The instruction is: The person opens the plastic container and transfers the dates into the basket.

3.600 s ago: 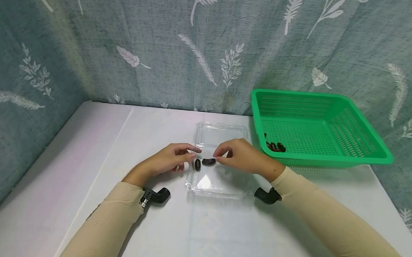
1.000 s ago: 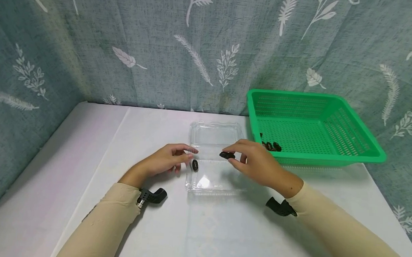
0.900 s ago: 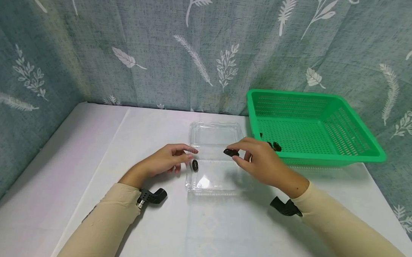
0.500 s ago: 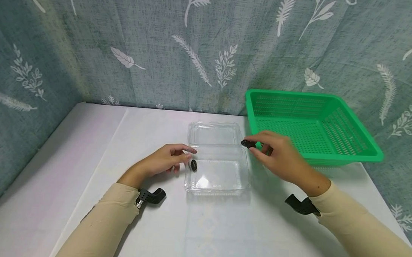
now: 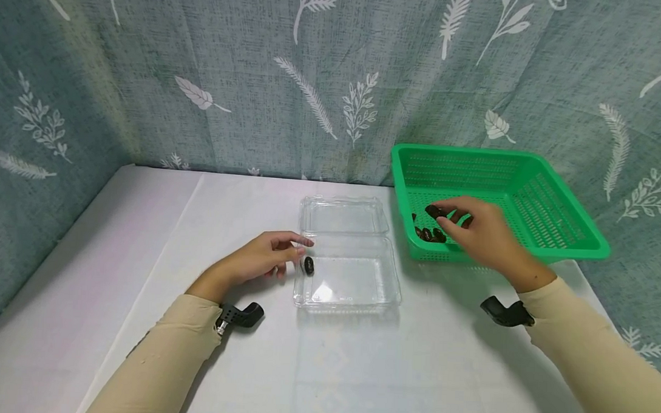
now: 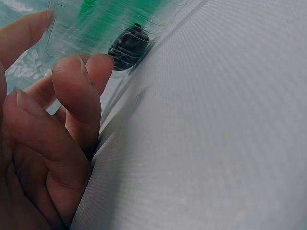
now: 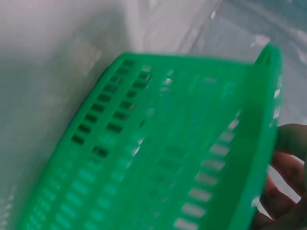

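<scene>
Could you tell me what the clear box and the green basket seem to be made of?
The clear box looks like thin glossy transparent plastic: the tabletop shows through and it catches glare. The green basket looks like rigid moulded plastic with a slight sheen, its walls and floor pierced by rows of slots.

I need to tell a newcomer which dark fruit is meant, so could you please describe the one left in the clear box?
On the white table, find the clear box left of the green basket. The dark fruit lies alone against its left wall, beside the left hand; the others are in the basket.
</scene>
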The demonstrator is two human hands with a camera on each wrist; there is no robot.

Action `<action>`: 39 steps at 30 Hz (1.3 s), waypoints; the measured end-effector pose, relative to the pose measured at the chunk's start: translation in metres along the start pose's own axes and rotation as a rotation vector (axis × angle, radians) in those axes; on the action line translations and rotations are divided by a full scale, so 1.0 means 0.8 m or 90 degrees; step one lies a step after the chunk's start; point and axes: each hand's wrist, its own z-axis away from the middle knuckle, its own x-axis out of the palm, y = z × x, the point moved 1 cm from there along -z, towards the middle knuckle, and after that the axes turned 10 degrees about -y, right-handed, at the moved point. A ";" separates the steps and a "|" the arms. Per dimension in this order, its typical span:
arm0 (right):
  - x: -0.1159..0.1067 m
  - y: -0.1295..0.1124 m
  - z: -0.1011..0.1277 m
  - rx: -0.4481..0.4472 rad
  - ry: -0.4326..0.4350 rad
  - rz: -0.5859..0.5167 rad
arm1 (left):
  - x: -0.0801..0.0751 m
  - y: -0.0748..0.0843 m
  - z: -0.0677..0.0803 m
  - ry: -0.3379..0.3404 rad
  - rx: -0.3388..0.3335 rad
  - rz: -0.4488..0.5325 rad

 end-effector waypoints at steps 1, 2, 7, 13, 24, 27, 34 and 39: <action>-0.002 0.005 -0.001 0.018 -0.012 0.001 | 0.000 0.000 0.000 0.000 0.001 0.000; -0.004 0.010 -0.002 0.035 -0.025 0.005 | 0.000 0.000 0.000 0.001 0.000 0.001; -0.013 0.030 -0.010 0.099 -0.097 0.020 | -0.001 0.000 0.000 0.001 0.000 0.001; -0.014 0.044 -0.024 0.155 -0.198 0.029 | 0.000 0.001 0.001 0.000 -0.002 0.000; 0.003 0.052 -0.052 0.170 -0.297 0.055 | -0.002 -0.001 -0.001 -0.003 0.001 0.001; 0.006 0.055 -0.053 0.169 -0.312 0.064 | -0.001 0.000 -0.001 -0.005 0.003 0.003; 0.010 0.055 -0.056 0.158 -0.339 0.077 | 0.001 0.003 0.000 -0.004 -0.002 0.006; 0.012 0.055 -0.058 0.158 -0.340 0.074 | 0.000 0.002 0.001 -0.002 -0.001 0.006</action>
